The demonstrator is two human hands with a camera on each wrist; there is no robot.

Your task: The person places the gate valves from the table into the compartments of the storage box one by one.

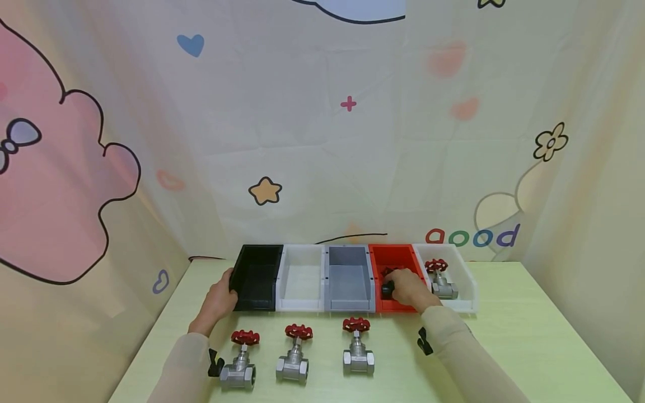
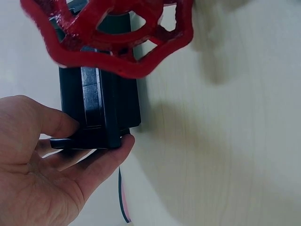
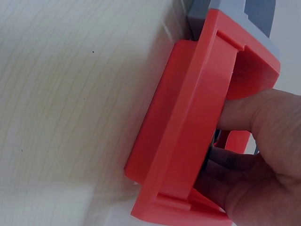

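My left hand (image 1: pixel 220 296) grips the left wall of the black bin (image 1: pixel 257 305), thumb over the rim and fingers on the outside; the left wrist view shows this hold on the black bin (image 2: pixel 101 108) closely. Inside the red bin (image 1: pixel 395 252) is my right hand (image 1: pixel 409 286), its fingers curled down round a black object (image 1: pixel 387 289) with a rounded end, mostly hidden by the hand. In the right wrist view, thumb and fingers of the right hand (image 3: pixel 263 141) reach behind the red bin's front wall (image 3: pixel 188 122), with a dark bit showing between them.
White (image 1: pixel 301 305) and grey (image 1: pixel 349 305) bins stand between black and red. The far-right white bin (image 1: pixel 471 285) holds a red-wheeled metal valve (image 1: pixel 443 286). Three similar valves stand in front: left (image 1: pixel 239 374), middle (image 1: pixel 293 366), right (image 1: pixel 358 360). A printed curtain (image 1: pixel 312 129) hangs behind.
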